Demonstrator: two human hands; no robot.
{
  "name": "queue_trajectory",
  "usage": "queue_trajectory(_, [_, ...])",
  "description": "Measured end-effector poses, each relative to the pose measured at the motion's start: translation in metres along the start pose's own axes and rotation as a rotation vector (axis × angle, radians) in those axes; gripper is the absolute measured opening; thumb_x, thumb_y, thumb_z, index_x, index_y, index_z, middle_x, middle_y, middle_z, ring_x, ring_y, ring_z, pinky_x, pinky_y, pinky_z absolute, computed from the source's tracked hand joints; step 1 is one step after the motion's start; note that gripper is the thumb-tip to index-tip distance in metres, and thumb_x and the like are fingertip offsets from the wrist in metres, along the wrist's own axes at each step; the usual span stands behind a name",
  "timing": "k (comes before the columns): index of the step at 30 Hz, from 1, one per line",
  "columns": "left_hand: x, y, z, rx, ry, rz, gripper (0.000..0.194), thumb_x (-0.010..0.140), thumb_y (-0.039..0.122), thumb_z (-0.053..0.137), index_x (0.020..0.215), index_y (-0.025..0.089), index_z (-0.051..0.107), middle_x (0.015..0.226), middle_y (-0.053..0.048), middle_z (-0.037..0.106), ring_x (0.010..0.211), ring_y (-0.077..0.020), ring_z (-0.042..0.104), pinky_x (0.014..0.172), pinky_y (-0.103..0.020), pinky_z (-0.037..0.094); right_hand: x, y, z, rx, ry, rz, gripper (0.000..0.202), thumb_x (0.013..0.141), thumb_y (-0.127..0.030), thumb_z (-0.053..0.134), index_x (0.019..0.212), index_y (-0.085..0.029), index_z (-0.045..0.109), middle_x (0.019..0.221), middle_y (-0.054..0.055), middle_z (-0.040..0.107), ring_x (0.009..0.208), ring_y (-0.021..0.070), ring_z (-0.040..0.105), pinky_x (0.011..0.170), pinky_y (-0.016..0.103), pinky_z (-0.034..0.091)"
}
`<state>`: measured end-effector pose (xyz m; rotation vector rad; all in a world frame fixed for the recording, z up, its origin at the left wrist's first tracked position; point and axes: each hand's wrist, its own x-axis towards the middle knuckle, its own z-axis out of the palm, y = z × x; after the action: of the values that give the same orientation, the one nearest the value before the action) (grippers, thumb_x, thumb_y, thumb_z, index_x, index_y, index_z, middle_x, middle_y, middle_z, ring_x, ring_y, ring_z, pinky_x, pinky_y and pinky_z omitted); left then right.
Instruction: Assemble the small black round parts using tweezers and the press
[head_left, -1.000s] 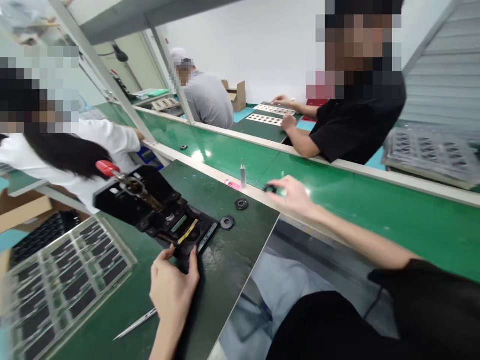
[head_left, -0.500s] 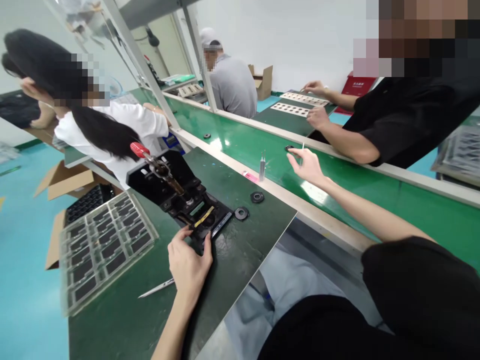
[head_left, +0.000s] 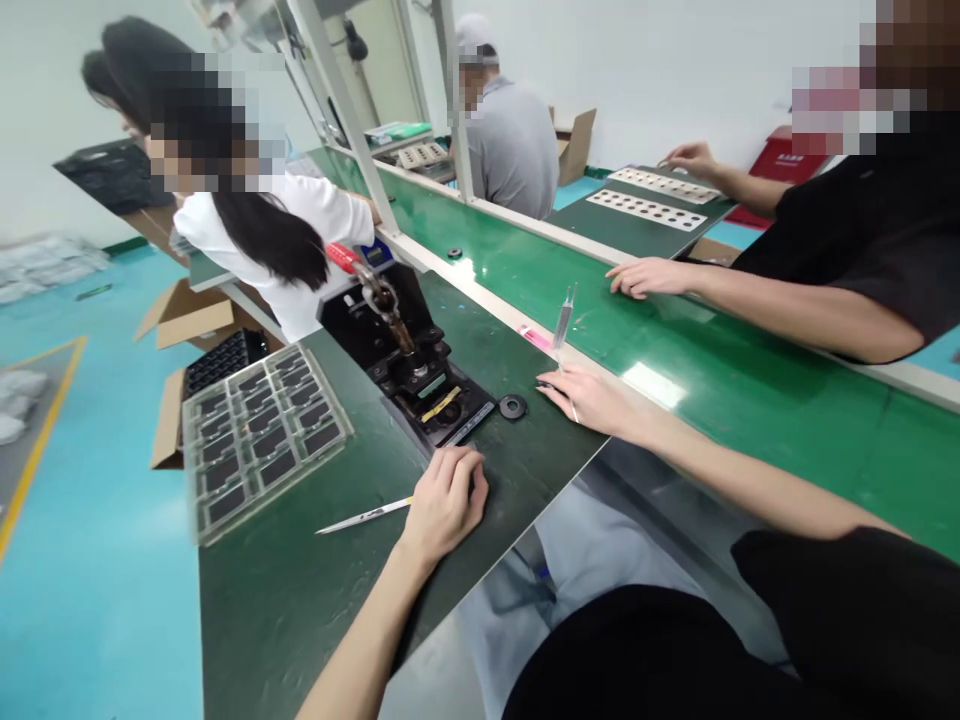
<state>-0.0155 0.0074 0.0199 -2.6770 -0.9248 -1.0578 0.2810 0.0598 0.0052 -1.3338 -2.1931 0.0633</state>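
Observation:
My left hand rests on the green mat with its fingers loosely curled together, and nothing shows in them. It lies just in front of a black clamp fixture with a red handle. A pointed metal tool lies beside it, its near end hidden behind the hand. My right hand is low over the mat's right edge, fingers closed around a thin pale stick. Its fingertips are at a black ring, mostly covered. Another black ring lies between that hand and the fixture.
A clear tray of dark flat parts is at the left. An upright two-pronged tool and a pink item are by the rail. Across the green belt, which carries a ring, a co-worker's hand reaches in.
My right hand has come back from over the belt to the mat's edge. My left hand has drawn back from the fixture's front. A co-worker's hand has reached onto the belt.

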Motion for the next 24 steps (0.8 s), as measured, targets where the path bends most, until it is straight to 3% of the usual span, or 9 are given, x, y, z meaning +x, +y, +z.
queue_trajectory(5, [-0.007, 0.007, 0.004, -0.196, -0.08, -0.083, 0.02, 0.097, 0.015, 0.058, 0.115, 0.021, 0.054, 0.101, -0.007, 0.071, 0.09, -0.0183, 0.071, 0.076, -0.029, 0.061, -0.055, -0.06, -0.011, 0.153, 0.168, 0.075, 0.023, 0.102, -0.03, 0.056, 0.111, -0.022, 0.076, 0.098, 0.008, 0.081, 0.076, 0.0214, 0.077, 0.072, 0.034, 0.065])
queue_trajectory(7, [-0.008, 0.01, 0.004, -0.285, -0.171, -0.074, 0.023, 0.098, 0.022, 0.058, 0.121, 0.021, 0.053, 0.109, -0.008, 0.071, 0.097, -0.0189, 0.072, 0.081, -0.03, 0.063, -0.064, -0.084, -0.006, 0.263, 0.119, 0.054, 0.02, 0.102, -0.025, 0.057, 0.112, -0.022, 0.074, 0.099, 0.007, 0.08, 0.081, 0.0198, 0.078, 0.074, 0.03, 0.064])
queue_trajectory(10, [-0.009, 0.011, 0.004, -0.355, -0.258, -0.074, 0.035, 0.098, 0.03, 0.058, 0.13, 0.019, 0.049, 0.122, -0.012, 0.068, 0.11, -0.0231, 0.07, 0.092, -0.036, 0.063, -0.055, -0.105, 0.005, 0.408, -0.045, 0.067, 0.019, 0.102, -0.026, 0.058, 0.112, -0.02, 0.072, 0.092, 0.006, 0.078, 0.074, 0.0164, 0.074, 0.071, 0.028, 0.062])
queue_trajectory(15, [-0.013, 0.005, 0.007, -0.421, -0.236, -0.196, 0.042, 0.096, 0.028, 0.059, 0.135, 0.018, 0.046, 0.128, -0.014, 0.066, 0.119, -0.0246, 0.067, 0.1, -0.039, 0.06, -0.025, -0.105, 0.002, 0.605, -0.285, 0.12, 0.031, 0.096, -0.029, 0.064, 0.125, -0.019, 0.068, 0.09, 0.004, 0.075, 0.073, 0.0151, 0.072, 0.071, 0.027, 0.062])
queue_trajectory(17, [-0.016, 0.004, 0.01, -0.405, -0.237, -0.241, 0.034, 0.099, 0.026, 0.054, 0.132, 0.018, 0.049, 0.125, -0.013, 0.067, 0.115, -0.0233, 0.067, 0.097, -0.038, 0.061, -0.021, -0.099, -0.01, 0.651, -0.302, 0.173, 0.037, 0.098, -0.033, 0.063, 0.132, -0.021, 0.064, 0.101, 0.007, 0.077, 0.078, 0.0154, 0.073, 0.074, 0.028, 0.063])
queue_trajectory(20, [-0.018, 0.005, 0.014, -0.33, -0.234, -0.257, 0.025, 0.1, 0.027, 0.052, 0.123, 0.017, 0.055, 0.12, -0.014, 0.066, 0.111, -0.0239, 0.066, 0.094, -0.038, 0.061, -0.015, -0.089, -0.025, 0.757, -0.273, 0.205, 0.037, 0.106, -0.038, 0.046, 0.136, -0.022, 0.061, 0.115, 0.011, 0.076, 0.083, 0.0158, 0.071, 0.075, 0.03, 0.062])
queue_trajectory(24, [-0.018, 0.007, 0.016, -0.242, -0.213, -0.248, 0.03, 0.097, 0.033, 0.059, 0.121, 0.014, 0.056, 0.12, -0.016, 0.064, 0.113, -0.0279, 0.061, 0.097, -0.042, 0.059, 0.01, -0.085, -0.02, 0.986, -0.435, 0.129, 0.05, 0.11, -0.048, 0.032, 0.145, -0.019, 0.052, 0.088, 0.006, 0.07, 0.07, 0.0149, 0.063, 0.064, 0.03, 0.056])
